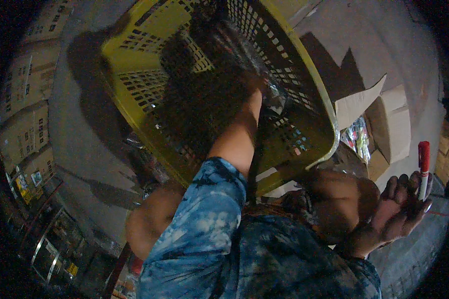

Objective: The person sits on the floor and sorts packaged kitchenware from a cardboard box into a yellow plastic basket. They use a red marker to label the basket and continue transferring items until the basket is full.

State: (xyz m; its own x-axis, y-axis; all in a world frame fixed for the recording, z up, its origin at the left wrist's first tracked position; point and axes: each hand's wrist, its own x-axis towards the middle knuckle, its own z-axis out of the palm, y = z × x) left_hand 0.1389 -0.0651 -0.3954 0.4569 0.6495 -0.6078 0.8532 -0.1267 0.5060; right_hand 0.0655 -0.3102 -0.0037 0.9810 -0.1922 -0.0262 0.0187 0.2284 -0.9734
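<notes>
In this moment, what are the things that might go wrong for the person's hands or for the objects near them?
The left hand reaches into the deeply shadowed yellow basket, so it might knock or scrape against something hard to see there.

The marker stands upright in the fingers of the right hand, so it may slip out if attention stays on the basket.

The open cardboard box sits close by, so its raised flap could get bumped.

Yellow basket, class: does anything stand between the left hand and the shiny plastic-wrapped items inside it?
Nothing visible does. The left hand is inside the yellow perforated basket, close to the shiny plastic-wrapped items; shadow hides whether it touches them.
</notes>
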